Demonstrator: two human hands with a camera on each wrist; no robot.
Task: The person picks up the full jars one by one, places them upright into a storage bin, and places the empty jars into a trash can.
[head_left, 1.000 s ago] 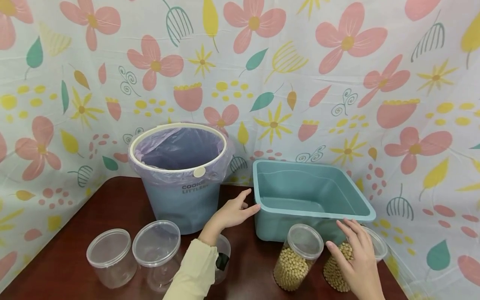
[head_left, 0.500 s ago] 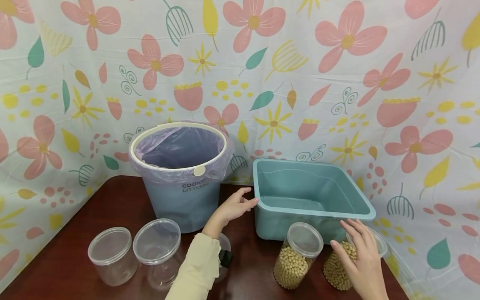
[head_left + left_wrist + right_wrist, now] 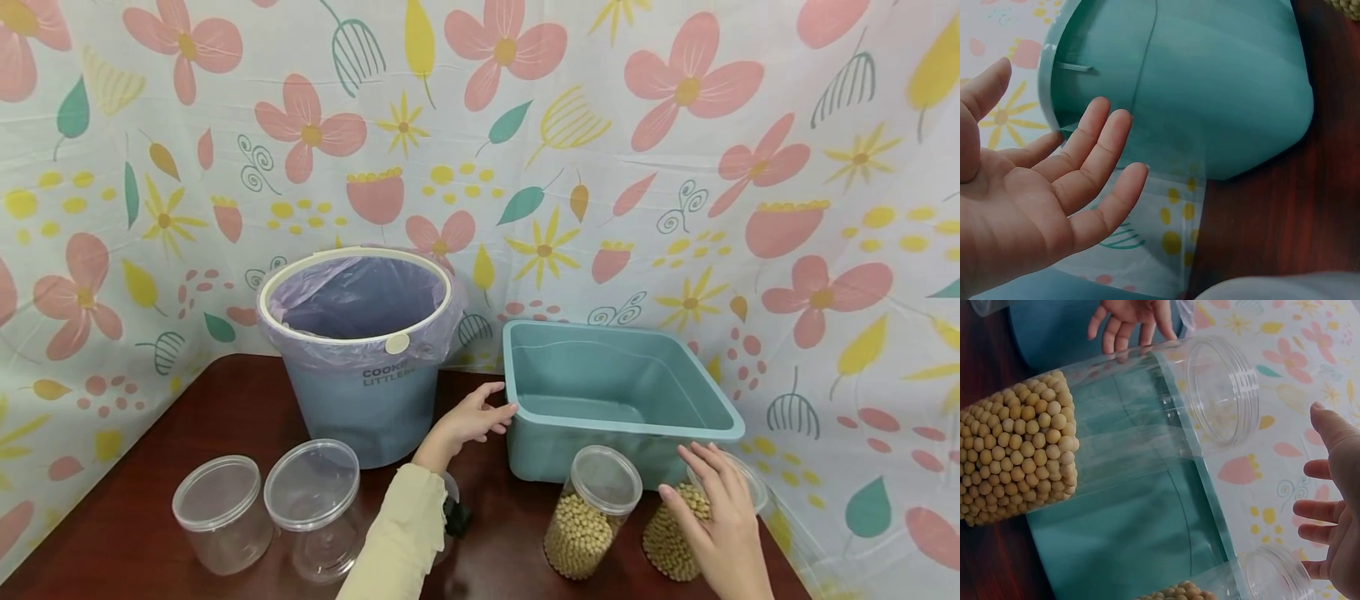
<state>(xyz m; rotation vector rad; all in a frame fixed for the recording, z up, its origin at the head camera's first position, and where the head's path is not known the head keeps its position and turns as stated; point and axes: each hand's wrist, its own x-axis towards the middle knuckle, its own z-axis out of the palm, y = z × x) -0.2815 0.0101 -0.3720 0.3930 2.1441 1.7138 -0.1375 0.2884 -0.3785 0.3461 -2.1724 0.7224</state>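
My left hand (image 3: 472, 421) has its relaxed fingers right at the left side of a teal plastic basin (image 3: 543, 454). Its palm faces the basin in the left wrist view, with nothing in the fingers. On the right, my right hand (image 3: 723, 517) is spread beside a clear jar of tan, round beans (image 3: 670, 542) and partly covers it in the head view. A second lidded bean jar (image 3: 579, 533) stands to its left, in front of the basin. In the right wrist view, the right hand's fingers (image 3: 1322, 511) are apart and hold nothing.
A blue bin (image 3: 367, 408) with a purple liner stands behind my left forearm. Two clear lidded jars (image 3: 225, 521) stand at the left of the dark wooden table (image 3: 247, 400). Another clear container is mostly hidden behind my left sleeve (image 3: 397, 533). A floral cloth (image 3: 480, 167) hangs behind everything.
My left forearm has shifted slightly to the right, while the hand stays beside the basin. The right hand keeps nearly the same place, and the jars have not moved.
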